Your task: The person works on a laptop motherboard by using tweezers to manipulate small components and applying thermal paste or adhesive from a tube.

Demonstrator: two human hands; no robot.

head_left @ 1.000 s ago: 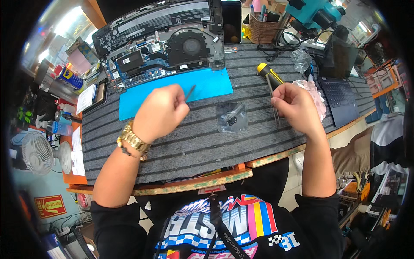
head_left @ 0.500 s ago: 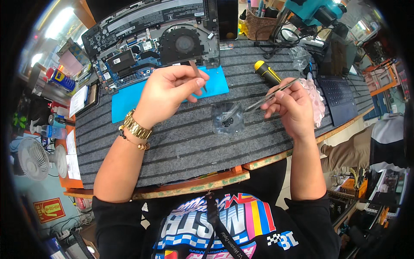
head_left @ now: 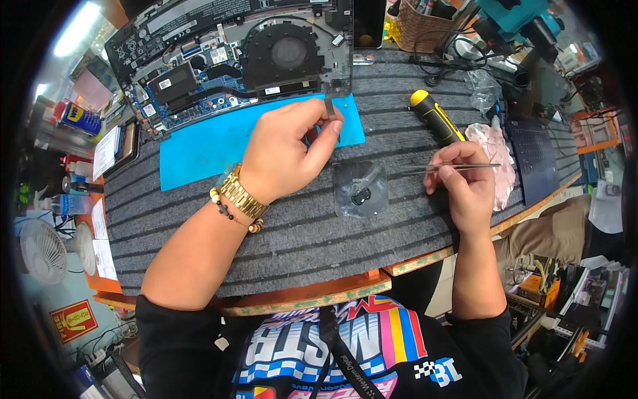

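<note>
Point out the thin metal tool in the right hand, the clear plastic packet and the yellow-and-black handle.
Thin metal tool (head_left: 481,165): head view, bare stretch toward its right end.
Clear plastic packet (head_left: 359,207): head view, film below its dark contents.
Yellow-and-black handle (head_left: 436,116): head view, middle of the grip.

Smooth metal tweezers (head_left: 477,165), rough cloth mat (head_left: 302,249), glossy plastic packet (head_left: 347,196)

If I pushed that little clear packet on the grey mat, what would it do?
The packet would probably bend easily, since it looks thin and see-through. It's likely light, lying flat with a small dark piece showing.
</note>
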